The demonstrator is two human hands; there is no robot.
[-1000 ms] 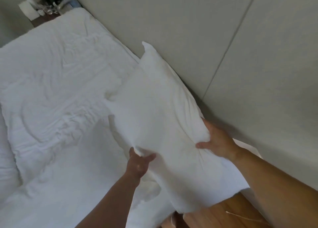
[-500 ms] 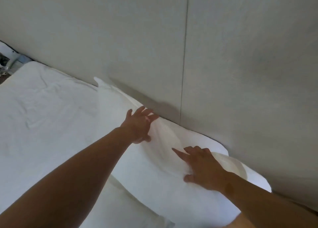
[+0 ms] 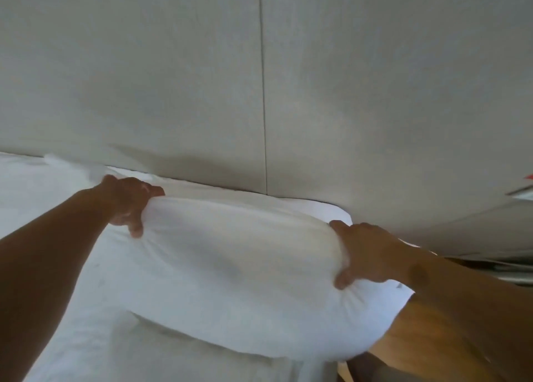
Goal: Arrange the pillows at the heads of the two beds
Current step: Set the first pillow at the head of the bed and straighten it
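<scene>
A plump white pillow (image 3: 230, 269) lies across the head of the bed (image 3: 95, 350), its far long side close to the grey padded headboard wall (image 3: 259, 79). My left hand (image 3: 129, 203) pinches the pillow's upper left edge, fingers curled into the fabric. My right hand (image 3: 366, 255) clutches the pillow's right end, thumb low and fingers over the top. The pillow bulges between both hands. A second white cushion or folded cover (image 3: 311, 208) shows behind it against the wall.
White duvet covers the bed at the left and below. A wooden surface (image 3: 409, 335) lies under my right forearm, beside the bed. A vertical seam runs down the wall panel. Something grey with a red tip sits at the far right edge.
Both hands went from lying flat on the pillow to gripping its ends. The pillow now lies broadside along the wall and bunches up between them. The view has shifted right.
</scene>
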